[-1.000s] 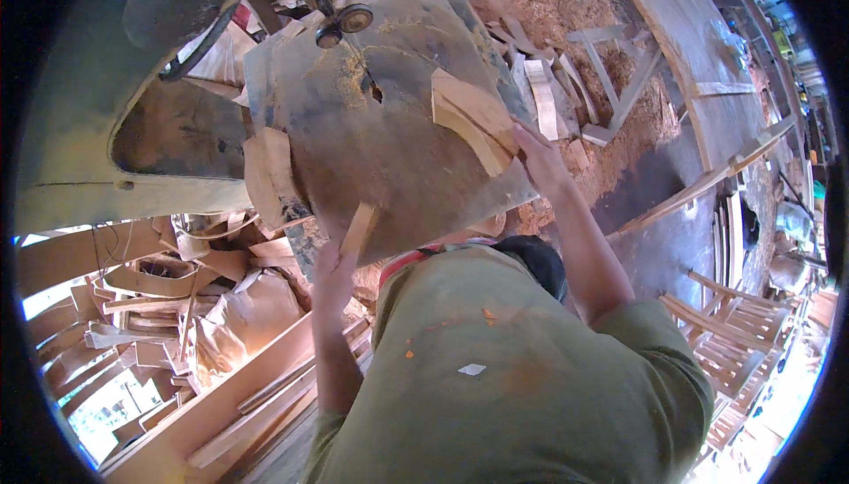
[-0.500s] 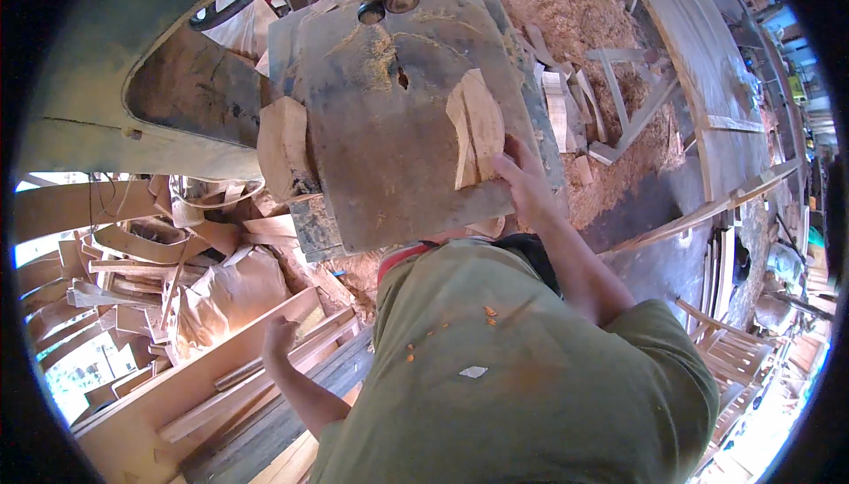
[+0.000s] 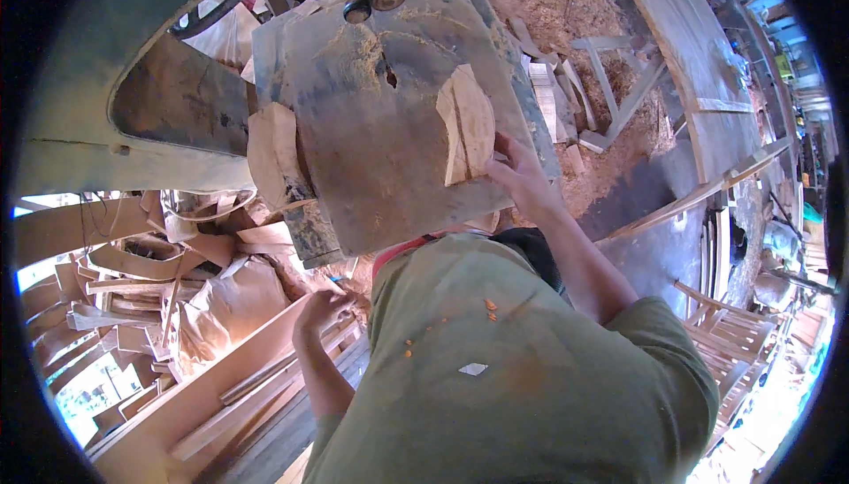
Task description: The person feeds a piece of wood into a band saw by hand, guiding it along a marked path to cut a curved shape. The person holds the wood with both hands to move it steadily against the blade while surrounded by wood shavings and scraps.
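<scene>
My right hand (image 3: 525, 179) grips the lower right edge of a curved wooden block (image 3: 469, 126), thumb on its near side. The block rests on the right part of a bandsaw's worn, sawdust-streaked metal table (image 3: 380, 192), with a dark line running along it. My left hand (image 3: 323, 312) is off the table at lower left, beside my body, its fingers half bent and slightly apart; I see nothing held in it. A second shaped wooden block (image 3: 275, 155) sits at the table's left edge. Guide rollers (image 3: 371, 1) hang over the far end of the table, beyond a dark slot.
The machine's large greenish frame (image 3: 75, 104) stands at left. Below it lie curved wood offcuts (image 3: 124, 259), a pale sack (image 3: 234, 303) and long boards (image 3: 203, 387). Wood shavings (image 3: 566, 7) and scrap pieces cover the floor at right, near a large leaning panel (image 3: 681, 51).
My left hand has come up and to the right, nearer the table, and its fingers have loosened. My right hand stays on the block; the whole view has shifted slightly.
</scene>
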A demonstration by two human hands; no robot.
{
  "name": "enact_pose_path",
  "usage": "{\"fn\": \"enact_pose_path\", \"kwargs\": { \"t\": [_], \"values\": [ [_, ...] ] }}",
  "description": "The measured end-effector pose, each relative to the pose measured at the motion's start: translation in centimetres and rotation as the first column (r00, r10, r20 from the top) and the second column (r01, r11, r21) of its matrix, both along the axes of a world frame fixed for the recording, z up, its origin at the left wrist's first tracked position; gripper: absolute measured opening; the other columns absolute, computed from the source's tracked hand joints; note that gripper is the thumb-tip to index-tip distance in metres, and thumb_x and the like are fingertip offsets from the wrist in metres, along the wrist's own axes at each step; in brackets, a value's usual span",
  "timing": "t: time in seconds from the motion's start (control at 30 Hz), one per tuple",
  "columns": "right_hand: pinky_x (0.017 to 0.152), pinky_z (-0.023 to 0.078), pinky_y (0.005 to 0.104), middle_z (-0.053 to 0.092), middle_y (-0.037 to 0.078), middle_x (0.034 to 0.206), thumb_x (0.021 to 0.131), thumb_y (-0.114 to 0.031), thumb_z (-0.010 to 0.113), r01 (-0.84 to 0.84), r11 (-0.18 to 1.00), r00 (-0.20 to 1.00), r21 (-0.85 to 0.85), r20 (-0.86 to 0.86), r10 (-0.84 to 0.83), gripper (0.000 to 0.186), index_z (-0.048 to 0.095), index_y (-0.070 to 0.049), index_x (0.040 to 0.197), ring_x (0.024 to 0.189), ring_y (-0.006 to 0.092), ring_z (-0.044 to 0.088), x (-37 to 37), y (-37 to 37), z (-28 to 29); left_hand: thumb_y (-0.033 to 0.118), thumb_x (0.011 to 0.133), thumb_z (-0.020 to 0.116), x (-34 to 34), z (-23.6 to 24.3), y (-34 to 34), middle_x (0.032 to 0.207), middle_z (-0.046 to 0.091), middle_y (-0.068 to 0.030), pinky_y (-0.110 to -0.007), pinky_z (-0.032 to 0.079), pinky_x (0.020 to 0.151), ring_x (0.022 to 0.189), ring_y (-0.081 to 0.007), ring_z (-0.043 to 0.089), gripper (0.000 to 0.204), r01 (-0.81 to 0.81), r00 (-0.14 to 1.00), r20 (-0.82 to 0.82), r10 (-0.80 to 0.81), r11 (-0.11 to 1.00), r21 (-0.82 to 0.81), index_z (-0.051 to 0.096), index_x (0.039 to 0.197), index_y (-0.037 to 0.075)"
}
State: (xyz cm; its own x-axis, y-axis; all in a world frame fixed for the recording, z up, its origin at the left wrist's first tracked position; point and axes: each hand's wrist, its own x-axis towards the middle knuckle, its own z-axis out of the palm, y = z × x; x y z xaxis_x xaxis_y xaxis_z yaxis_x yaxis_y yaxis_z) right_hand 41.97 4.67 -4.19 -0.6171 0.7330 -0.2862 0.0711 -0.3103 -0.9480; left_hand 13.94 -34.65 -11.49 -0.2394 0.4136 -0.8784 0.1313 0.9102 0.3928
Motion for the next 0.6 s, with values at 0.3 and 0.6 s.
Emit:
{"fn": "enact_pose_path", "kwargs": {
  "t": [0.3,0.6],
  "values": [
    [0.107,0.049,0.0369,0.059,0.011,0.144,0.097,-0.016,0.071,-0.2,0.979,0.975,0.034,0.105,0.196,0.063,0.047,0.001,0.153,0.125,0.0205,0.06,0.1,0.8,-0.4,0.019,0.09,0.078,6.6,7.9,19.3,0.111,0.075,-0.0168,-0.04,0.058,0.083,0.094,-0.0306,0.074,0.027,0.271,0.86,-0.472,0.194,0.609,0.745,0.073,0.105,-0.003],
    [0.103,0.049,0.0345,0.06,0.01,0.145,0.103,-0.032,0.065,0.252,0.968,0.967,-0.013,-0.032,-0.252,0.065,0.044,-0.001,0.156,0.121,0.0209,0.061,-5.2,6.8,-0.5,0.007,0.092,0.076,6.6,3.4,22.5,0.104,0.076,-0.016,-0.036,0.057,0.078,0.087,-0.028,0.074,0.016,0.178,0.895,-0.341,0.286,0.472,0.863,0.073,0.103,-0.003]
  ]
}}
